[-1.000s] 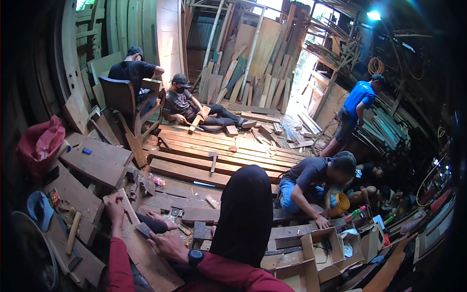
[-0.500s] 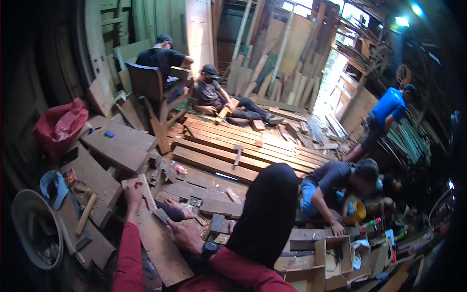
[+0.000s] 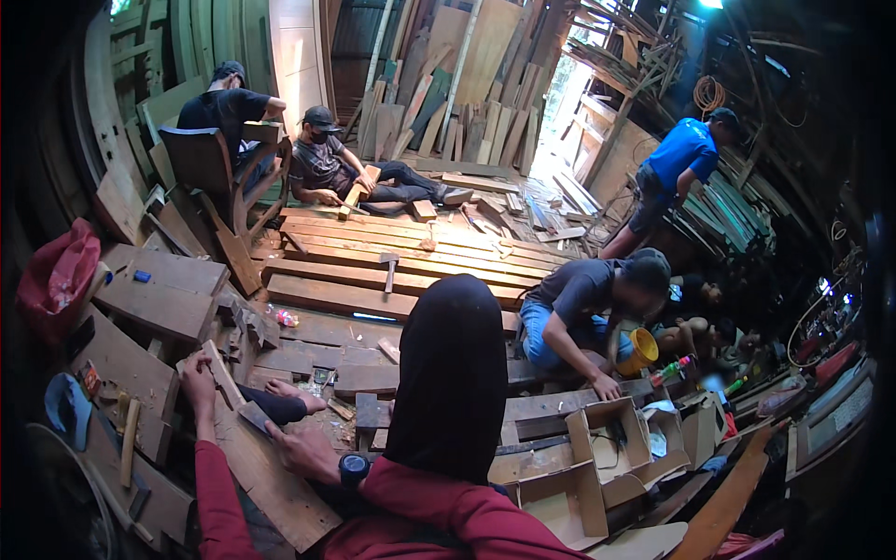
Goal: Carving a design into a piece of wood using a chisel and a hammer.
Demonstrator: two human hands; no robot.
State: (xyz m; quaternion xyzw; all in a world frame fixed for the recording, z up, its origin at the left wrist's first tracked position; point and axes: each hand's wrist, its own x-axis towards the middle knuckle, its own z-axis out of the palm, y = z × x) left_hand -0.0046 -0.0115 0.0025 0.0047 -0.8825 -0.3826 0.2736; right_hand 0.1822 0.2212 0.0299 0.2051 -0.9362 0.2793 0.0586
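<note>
My left hand (image 3: 199, 383) grips a narrow pale wooden strip (image 3: 223, 373) at the far end of a long brown plank (image 3: 271, 490), which slants across my lap. My right hand (image 3: 305, 450) is closed on a dark flat block (image 3: 254, 418), which lies against the near end of the strip; I cannot tell whether it is a tool. My bare foot (image 3: 303, 404) shows beyond the plank, and my raised knee in black cloth (image 3: 455, 327) is to the right of it.
Co-workers sit at back left (image 3: 327, 163), crouch at right (image 3: 579, 308) and stand at back right (image 3: 677, 163). Beams (image 3: 345, 285) with a hammer (image 3: 390, 261) lie ahead. Stacked boards (image 3: 159, 289) and a red sack (image 3: 58, 280) are left, cardboard boxes (image 3: 616, 439) right.
The view swung and then shifted back, moving the scene in the picture. My hands stay in much the same places on the plank and strip, with no clear change of grip.
</note>
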